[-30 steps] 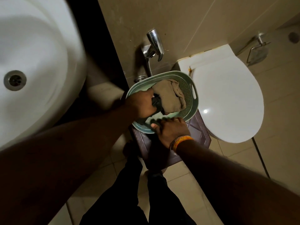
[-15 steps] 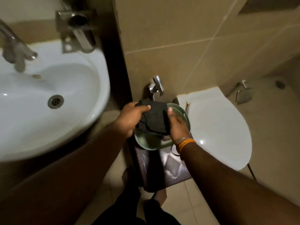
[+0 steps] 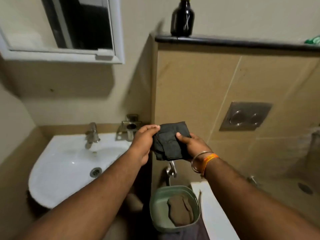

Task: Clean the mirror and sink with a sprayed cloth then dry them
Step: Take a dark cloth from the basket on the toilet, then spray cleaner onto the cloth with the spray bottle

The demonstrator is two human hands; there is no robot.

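Item: folded dark grey cloth, pinched between left hand and right hand, right of white ceramic sink. Risk: loose grip drops it into green plastic basket.

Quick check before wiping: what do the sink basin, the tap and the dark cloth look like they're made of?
Sink basin: glossy white glazed ceramic, judging by its sheen. Tap: polished metal, probably chrome-plated, with bright reflections. Dark cloth: soft matte woven fabric, folded and creased in both hands; the fibre type is unclear.
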